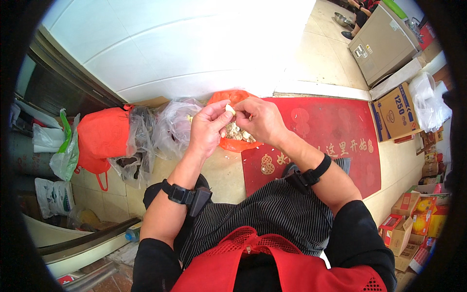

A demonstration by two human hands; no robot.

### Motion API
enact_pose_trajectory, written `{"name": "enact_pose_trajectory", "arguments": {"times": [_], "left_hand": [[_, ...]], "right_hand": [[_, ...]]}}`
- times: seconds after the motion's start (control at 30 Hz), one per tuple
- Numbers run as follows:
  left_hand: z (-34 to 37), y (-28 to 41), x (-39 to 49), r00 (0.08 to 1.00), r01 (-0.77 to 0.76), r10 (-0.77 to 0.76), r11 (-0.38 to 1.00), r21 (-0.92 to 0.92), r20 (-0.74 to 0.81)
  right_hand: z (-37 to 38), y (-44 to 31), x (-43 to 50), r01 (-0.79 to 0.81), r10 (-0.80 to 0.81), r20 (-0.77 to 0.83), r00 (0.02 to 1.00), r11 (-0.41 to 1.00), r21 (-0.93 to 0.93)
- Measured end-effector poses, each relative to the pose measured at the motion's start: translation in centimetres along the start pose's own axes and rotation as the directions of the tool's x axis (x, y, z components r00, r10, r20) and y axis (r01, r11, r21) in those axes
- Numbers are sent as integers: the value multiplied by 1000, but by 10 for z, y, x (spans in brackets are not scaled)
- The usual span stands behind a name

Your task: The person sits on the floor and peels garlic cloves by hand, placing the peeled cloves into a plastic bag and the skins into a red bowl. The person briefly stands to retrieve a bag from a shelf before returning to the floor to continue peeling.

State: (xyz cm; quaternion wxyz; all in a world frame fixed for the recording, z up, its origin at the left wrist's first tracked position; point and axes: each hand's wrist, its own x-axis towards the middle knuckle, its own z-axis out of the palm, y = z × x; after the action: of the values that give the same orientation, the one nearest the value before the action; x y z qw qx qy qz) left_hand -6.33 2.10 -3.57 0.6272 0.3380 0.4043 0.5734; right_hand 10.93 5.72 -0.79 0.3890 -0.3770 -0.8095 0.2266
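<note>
A pale garlic clove is pinched between the thumb and forefinger of my left hand. My right hand meets it from the other side, fingers curled at the clove's edge; whether it grips the clove too, I cannot tell. Below both hands lies an open orange-red plastic bag holding garlic and papery skins, partly hidden by my fingers. Left of it stands a translucent plastic bag with some pale pieces inside. Bits of skin are scattered near the orange-red bag.
A red mat lies on the tiled floor at the right. Red bags stand at the left by a dark door. A cardboard carton and stacked boxes line the right side. Another person sits far off near a metal bowl.
</note>
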Motion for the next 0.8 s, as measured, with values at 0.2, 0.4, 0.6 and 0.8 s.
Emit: {"name": "enact_pose_trajectory", "arguments": {"times": [0.2, 0.4, 0.6, 0.8], "left_hand": [[-3, 1, -2, 998, 16, -21, 996, 92, 51], [-4, 7, -3, 992, 58, -58, 998, 7, 114], [-9, 8, -2, 969, 143, -125, 987, -73, 215], [-11, 6, 0, 951, 232, -175, 949, -214, 253]], "right_hand": [[2, -1, 1, 56, -58, -14, 998, 995, -78], [-6, -1, 4, -267, 238, 135, 962, 924, 272], [-7, 3, 4, -322, 286, 150, 946, 867, 379], [-1, 12, 4, -367, 326, 170, 930, 800, 474]]}}
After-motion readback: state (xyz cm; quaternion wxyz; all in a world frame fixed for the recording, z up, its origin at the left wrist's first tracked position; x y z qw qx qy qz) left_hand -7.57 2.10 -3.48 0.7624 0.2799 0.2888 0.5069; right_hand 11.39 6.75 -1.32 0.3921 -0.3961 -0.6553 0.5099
